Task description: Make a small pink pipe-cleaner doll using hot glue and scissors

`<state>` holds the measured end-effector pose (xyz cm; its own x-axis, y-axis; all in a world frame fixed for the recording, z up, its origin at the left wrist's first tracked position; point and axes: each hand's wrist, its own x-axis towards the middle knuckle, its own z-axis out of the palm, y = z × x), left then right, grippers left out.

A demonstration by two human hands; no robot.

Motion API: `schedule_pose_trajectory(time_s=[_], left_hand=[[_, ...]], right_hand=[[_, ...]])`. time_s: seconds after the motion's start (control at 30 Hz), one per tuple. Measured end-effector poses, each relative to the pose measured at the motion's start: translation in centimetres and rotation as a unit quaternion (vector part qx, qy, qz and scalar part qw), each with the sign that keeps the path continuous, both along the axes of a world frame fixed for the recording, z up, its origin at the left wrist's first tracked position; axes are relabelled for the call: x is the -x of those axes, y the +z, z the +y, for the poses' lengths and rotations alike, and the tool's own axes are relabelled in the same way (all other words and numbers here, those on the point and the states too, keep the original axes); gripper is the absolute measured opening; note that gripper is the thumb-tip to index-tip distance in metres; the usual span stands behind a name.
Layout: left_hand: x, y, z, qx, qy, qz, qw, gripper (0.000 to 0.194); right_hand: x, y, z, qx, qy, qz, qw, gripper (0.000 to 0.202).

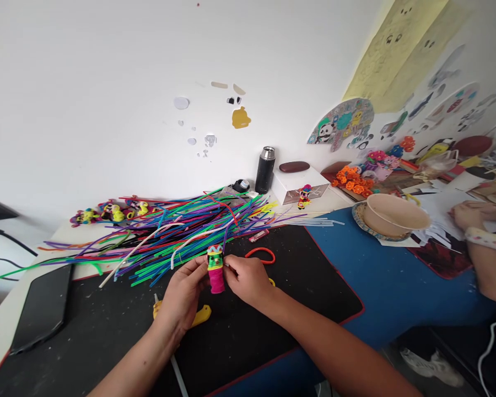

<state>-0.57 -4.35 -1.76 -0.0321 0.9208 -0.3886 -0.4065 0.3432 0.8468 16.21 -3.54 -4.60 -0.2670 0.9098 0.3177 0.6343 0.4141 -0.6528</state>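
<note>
My left hand [186,289] is closed on the left side of a small pipe-cleaner doll [217,278], held upright above a black mat. The doll has a magenta lower body, a green and yellow upper part and a light blue zigzag on top. My right hand [246,275] pinches at the doll's right side, its fingertips partly hidden. A purple pipe cleaner [225,237] rises just behind the doll. Below my left wrist lies a yellow-handled tool [201,315], partly covered. Beyond my right hand is a red pipe-cleaner loop [268,253].
A heap of coloured pipe cleaners [190,231] spreads behind my hands. A black tablet-like slab [43,306] lies left. At the back stand a black thermos [265,171] and a white box [300,182]. A bowl [397,215] and another person's hands [471,215] are right.
</note>
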Motion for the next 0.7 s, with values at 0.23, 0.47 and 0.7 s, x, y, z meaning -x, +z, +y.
schedule_pose_trajectory(time_s=[0.23,0.47,0.7], left_hand=[[-0.4,-0.3,-0.1,-0.002,0.029,-0.013,0.999,0.035],[0.3,-0.5,0.7,0.053,-0.013,-0.039,0.998,0.020],[0.3,-0.1,0.2,0.015,-0.065,-0.028,0.997,0.032]], right_hand=[[0.1,-0.2,-0.1,0.020,0.002,0.029,0.999,0.014],[-0.1,-0.8,0.1,0.036,-0.021,0.045,0.998,0.015],[-0.4,-1.3,0.3,0.039,-0.036,0.054,0.997,0.015]])
